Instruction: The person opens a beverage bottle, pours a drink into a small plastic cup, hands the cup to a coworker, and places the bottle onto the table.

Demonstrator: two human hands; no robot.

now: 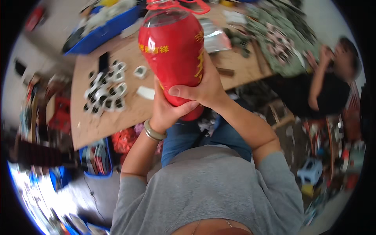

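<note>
A large bottle (172, 43) with a red wrap-around label and a red carry handle is raised in front of me, its neck at the top edge of the view. Clear plastic shows above the label. My left hand (166, 103) grips its lower part from the left, thumb pressed against the side. From the right, my right hand (207, 86) wraps around the same part, its thumb across the front. The fingers behind the bottle are hidden. A bangle (154, 131) circles my left wrist.
White ring-like pieces with dark centres (105, 91) cluster on the wooden table (82, 125), near a dark phone-like slab (103, 62). A blue tray (103, 37) stands at the far left. Green cloth (258, 25) lies far right, beside a seated person (331, 82). Below is a blue crate (96, 158).
</note>
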